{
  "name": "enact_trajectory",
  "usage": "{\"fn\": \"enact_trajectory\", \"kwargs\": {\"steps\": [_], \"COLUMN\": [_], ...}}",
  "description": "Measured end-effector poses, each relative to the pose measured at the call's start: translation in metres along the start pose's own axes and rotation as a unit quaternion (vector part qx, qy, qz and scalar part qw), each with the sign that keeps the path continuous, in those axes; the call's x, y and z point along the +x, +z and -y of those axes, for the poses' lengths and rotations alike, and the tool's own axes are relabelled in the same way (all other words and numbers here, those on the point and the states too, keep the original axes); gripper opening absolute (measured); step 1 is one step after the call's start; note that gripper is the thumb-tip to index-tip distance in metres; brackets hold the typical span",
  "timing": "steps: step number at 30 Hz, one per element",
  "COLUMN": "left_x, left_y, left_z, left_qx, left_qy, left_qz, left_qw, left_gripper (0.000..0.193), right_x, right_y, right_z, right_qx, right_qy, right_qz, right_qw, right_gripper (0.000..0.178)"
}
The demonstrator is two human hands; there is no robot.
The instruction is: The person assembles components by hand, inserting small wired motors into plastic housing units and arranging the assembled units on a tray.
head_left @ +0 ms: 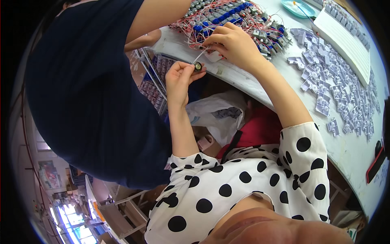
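Pinched in my left hand (178,83) is a small round dark part (198,66) with a pale ring on its face, just off the table's front edge. A thin white wire (199,56) runs up from this part to my right hand (237,45). The fingertips of that hand are closed on the wire. Just beyond my fingers lies a large pile of small motors (227,18), silver and blue, with tangled red and white wires. Under my right hand a small white piece (214,57) shows at the table edge; its kind I cannot make out.
Many pale plastic housings (325,77) lie spread on the white table (276,77) at right. Beside them are a white slatted tray (345,40) and a turquoise dish (298,8). A co-worker in dark blue (89,93) stands close on the left. Below hangs a white bag (215,103).
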State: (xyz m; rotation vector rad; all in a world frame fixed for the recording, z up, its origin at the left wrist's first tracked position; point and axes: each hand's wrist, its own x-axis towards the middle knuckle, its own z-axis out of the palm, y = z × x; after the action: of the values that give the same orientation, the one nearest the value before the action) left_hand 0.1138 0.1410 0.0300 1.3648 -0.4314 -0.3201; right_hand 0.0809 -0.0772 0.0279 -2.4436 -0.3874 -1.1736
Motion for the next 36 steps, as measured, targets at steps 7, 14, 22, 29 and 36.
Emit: {"fn": "enact_trajectory", "kwargs": {"steps": [7,14,22,29,36], "left_x": [0.005,0.01,0.012,0.012,-0.005], "left_y": [0.001,0.02,0.011,0.012,0.014], "left_z": [0.002,-0.026,-0.024,-0.024,-0.021], "left_qx": [-0.043,-0.064,-0.199,0.049,0.077], "left_qy": [0.03,0.085,0.029,0.092,0.144], "left_qz": [-0.039,-0.048,0.011,-0.094,-0.143], "left_qw": [0.998,0.993,0.979,0.99,0.976], "left_gripper": [0.006,0.034,0.043,0.031,0.024], "right_x": [0.007,0.02,0.028,0.035,0.02], "right_y": [-0.015,-0.01,-0.01,-0.011,-0.019], "right_z": [0.002,-0.001,0.012,0.016,-0.001], "right_qx": [0.083,0.119,0.143,0.195,-0.005], "right_qy": [0.068,0.107,0.093,0.088,0.071], "right_qz": [0.038,0.021,0.009,0.071,0.027], "right_qw": [0.994,0.987,0.985,0.974,0.997], "right_gripper": [0.015,0.018,0.02,0.019,0.018]}}
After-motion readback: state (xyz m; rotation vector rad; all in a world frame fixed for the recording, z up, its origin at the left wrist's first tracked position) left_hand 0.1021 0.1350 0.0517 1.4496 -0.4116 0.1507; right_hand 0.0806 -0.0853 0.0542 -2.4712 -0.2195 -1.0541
